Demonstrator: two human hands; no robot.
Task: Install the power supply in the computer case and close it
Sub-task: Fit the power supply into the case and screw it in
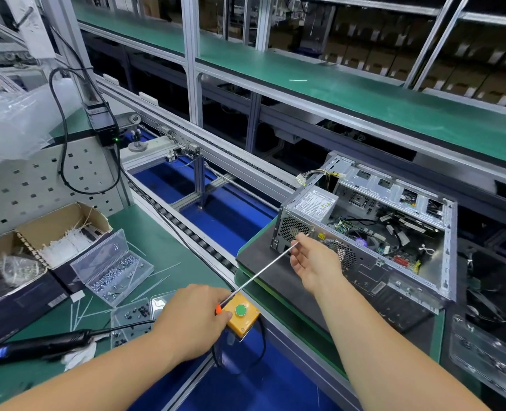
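the person's two bare forearms reach in from the bottom edge. the left hand (194,320) is curled around the orange handle of a long screwdriver (260,272), gripping it just beside a yellow button box (243,317) with a green push button on top. the thin steel shaft runs up and to the right, its tip meeting the rear face of the power supply (306,216). the right hand (314,262) pinches the shaft near the tip between thumb and forefinger, the other fingers loosely spread.

the power supply, a grey metal box with a honeycomb grille and a white label on top, sits in the near left corner of the computer case (394,229). the case lies on its side, open side up, on a dark mat (257,262) at the conveyor's edge; the motherboard, cables and a fan are visible inside. a bundle of yellow and black wires rises behind the power supply.

on the green workbench (157,232) to the left lie a clear plastic box of screws (112,268) with its lid up, an open cardboard box (53,232) holding white cable ties, loose ties scattered around, and a black electric screwdriver (38,347) at the near edge.
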